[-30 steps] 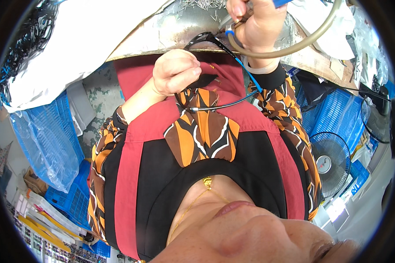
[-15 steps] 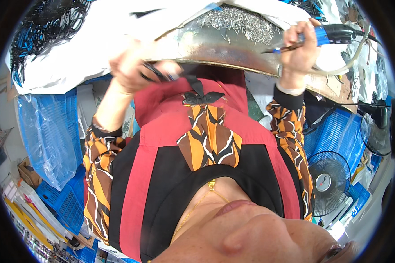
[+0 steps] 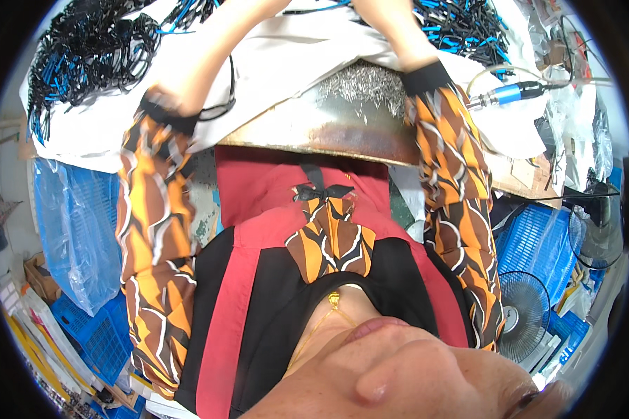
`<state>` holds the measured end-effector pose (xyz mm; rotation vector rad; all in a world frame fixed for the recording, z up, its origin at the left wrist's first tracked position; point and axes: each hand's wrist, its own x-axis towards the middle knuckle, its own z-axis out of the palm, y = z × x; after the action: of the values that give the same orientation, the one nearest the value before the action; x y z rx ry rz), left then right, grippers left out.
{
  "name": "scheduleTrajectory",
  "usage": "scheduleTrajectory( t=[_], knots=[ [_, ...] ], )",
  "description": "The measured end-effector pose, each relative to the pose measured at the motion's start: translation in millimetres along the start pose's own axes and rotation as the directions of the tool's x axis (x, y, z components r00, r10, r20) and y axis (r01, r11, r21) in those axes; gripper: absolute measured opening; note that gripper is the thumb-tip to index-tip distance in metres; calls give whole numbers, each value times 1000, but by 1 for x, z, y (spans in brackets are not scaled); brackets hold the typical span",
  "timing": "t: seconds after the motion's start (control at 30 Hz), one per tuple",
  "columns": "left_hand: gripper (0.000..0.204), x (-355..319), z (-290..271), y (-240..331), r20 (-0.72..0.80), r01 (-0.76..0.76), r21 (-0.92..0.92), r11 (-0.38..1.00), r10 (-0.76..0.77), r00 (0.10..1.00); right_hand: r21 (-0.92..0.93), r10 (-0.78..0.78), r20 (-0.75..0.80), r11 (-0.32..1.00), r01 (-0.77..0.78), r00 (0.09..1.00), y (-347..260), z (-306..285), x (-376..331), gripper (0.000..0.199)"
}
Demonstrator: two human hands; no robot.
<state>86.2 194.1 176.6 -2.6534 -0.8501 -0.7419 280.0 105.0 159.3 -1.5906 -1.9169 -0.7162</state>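
Note:
Both my arms stretch forward over the white sheet (image 3: pixel 272 59) to the far edge. My left hand (image 3: pixel 267 7) and my right hand (image 3: pixel 383 11) show only in part, and their fingers are cut off. Between them a dark strand with blue (image 3: pixel 321 9) shows at the rim; whether either hand grips it is hidden. A blue-and-black electric screwdriver (image 3: pixel 510 93) lies on the sheet to the right of my right sleeve. Next to my left wrist lies a loop of black cable (image 3: pixel 220 110). Many small metal pins (image 3: pixel 367 87) are heaped in a metal tray (image 3: pixel 328 133) before me.
Bundles of black and blue cables (image 3: pixel 94 63) cover the far left, and more cables (image 3: pixel 465 35) lie far right. Blue crates (image 3: pixel 94 332) stand at left below a plastic bag (image 3: pixel 77 230). A fan (image 3: pixel 524 314) stands low on the right.
Both hands have reached forward to the far edge. My right hand has let go of the electric screwdriver, now on the sheet. The black cable loop no longer sits in my left hand.

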Motion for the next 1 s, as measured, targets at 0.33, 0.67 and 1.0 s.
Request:
scheduleTrajectory(
  t=[0.33, 0.67, 1.0],
  knots=[
    [30, 44, 89, -22, 229, 115, -46, 992, -101, 968, -28, 94, 271, 996, -90, 958, 45, 54, -7, 13],
    [26, 51, -10, -16, 195, 315, -843, 437, -298, 934, 327, 208, -204, 936, -134, 957, 51, 15, -3, 17],
    [30, -95, -62, 77, 587, 591, -655, -471, 175, 790, -6, 375, -316, 918, -397, 872, 161, -42, -40, 24]
  ],
)
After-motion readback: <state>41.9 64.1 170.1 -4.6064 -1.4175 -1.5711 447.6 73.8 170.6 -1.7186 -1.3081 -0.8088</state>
